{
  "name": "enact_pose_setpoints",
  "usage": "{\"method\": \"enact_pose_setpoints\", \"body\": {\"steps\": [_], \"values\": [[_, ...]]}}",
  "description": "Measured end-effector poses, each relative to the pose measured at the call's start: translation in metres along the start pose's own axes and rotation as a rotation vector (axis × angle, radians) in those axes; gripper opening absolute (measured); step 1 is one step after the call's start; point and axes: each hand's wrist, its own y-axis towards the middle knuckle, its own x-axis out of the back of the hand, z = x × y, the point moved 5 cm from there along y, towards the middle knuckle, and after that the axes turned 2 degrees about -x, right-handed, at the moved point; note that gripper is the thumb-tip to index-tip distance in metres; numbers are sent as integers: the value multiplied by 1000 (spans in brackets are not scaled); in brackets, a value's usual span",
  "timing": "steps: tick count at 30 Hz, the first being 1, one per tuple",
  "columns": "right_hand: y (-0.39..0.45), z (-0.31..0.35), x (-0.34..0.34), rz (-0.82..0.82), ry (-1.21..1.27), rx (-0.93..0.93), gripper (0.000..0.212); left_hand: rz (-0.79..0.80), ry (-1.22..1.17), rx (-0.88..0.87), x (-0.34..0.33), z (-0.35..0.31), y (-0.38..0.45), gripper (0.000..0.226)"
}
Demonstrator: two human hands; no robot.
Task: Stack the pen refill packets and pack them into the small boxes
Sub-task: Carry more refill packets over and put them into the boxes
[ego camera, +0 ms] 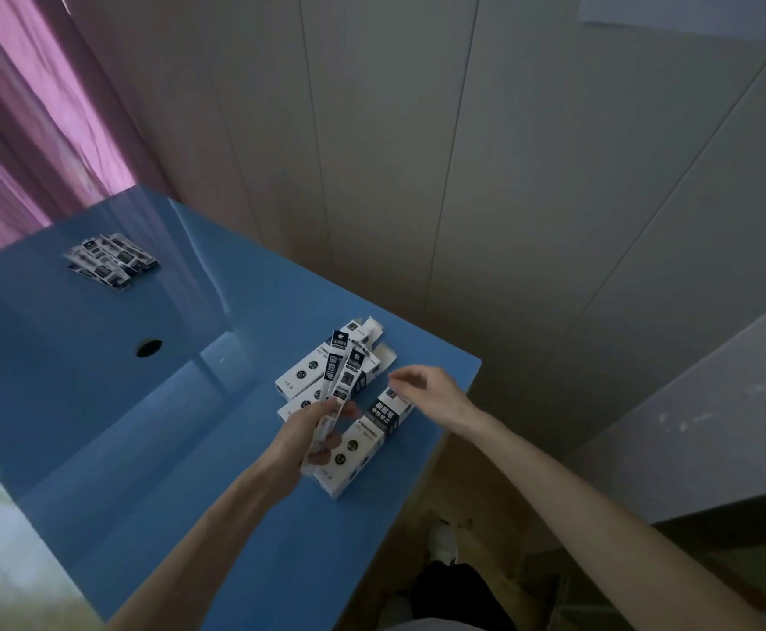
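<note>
My left hand grips a thin stack of pen refill packets, which stands tilted up and away from me over the small boxes. One white and black small box lies on the blue table just right of that hand. Two more small boxes with open end flaps lie behind the packets. My right hand hovers above the far end of the near box, fingers loosely curled and holding nothing. A loose pile of refill packets lies at the table's far left.
The table has a round cable hole near its middle. Its right edge runs close beside the boxes. A grey panelled wall stands behind, a pink curtain at far left, and floor with a shoe lies below the table's right edge.
</note>
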Motion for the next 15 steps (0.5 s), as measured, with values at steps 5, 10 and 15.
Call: {"method": "enact_pose_setpoints", "body": {"steps": [5, 10, 15], "values": [[4, 22, 0, -51, 319, 3, 28, 162, 2, -4, -3, 0, -9, 34], [4, 38, 3, 55, 403, 32, 19, 235, 29, 8, -2, 0, -13, 36], [2, 33, 12, -1, 453, 68, 15, 197, 17, 13, 3, -3, -9, 19]]}}
